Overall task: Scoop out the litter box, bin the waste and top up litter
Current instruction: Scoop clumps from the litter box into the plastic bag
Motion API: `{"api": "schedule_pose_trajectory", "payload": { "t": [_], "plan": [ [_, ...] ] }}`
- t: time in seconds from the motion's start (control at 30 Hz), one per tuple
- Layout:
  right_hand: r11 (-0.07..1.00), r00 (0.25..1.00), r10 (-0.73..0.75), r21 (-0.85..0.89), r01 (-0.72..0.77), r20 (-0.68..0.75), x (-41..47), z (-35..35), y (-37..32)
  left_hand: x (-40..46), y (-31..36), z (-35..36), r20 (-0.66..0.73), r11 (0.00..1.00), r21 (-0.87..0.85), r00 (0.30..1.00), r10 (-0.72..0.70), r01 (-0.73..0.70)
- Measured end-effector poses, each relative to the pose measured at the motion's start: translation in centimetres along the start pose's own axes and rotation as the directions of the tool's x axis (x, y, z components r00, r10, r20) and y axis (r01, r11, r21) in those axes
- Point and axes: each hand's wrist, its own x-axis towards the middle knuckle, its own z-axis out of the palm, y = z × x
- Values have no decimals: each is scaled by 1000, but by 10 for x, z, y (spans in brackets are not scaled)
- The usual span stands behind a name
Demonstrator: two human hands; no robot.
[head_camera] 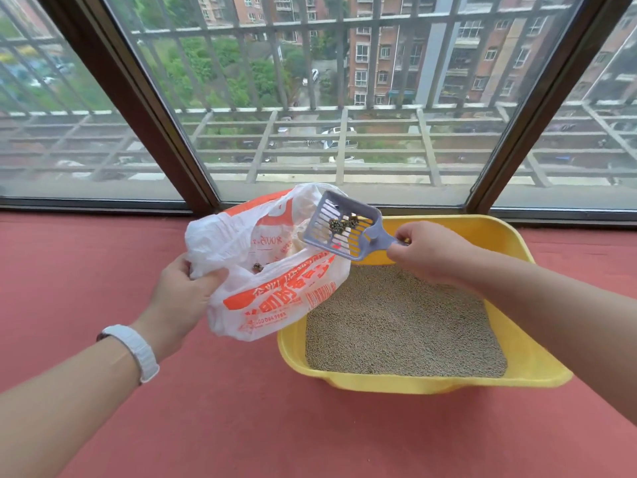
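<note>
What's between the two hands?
In the head view, the bag and the scoop lie between the left hand and right hand.

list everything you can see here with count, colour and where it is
litter box: 1, yellow, on the floor, right of centre
litter: grey-beige, fills the box
scoop: 1, lilac, over the bag mouth, dark clumps in it
bag: 1, white with orange print, left of the box, a clump inside
floor: red
window: barred, behind
watch: 1, white, left wrist
left hand: grips the bag's edge
right hand: holds the scoop's handle
</note>
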Motion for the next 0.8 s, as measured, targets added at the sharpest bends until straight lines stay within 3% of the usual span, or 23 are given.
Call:
{"api": "schedule_pose_trajectory", "payload": {
  "t": [0.23, 0.5, 0.8],
  "plan": [
    [974, 982, -141, -194, 115, -124, 15, 2, -50, -3, 1, -5, 34, 1000, -17, 999, -7, 8],
    [836, 937, -326, -502, 221, -129, 17, 32, -64, -5, 3, -8, 52, 999, -38, 999, 10, -8],
    [725, 812, -529, -629, 281, -247, 13, 30, -42, -2, -4, -14, 46, 1000, -14, 999, 7, -6]
  ]
}}
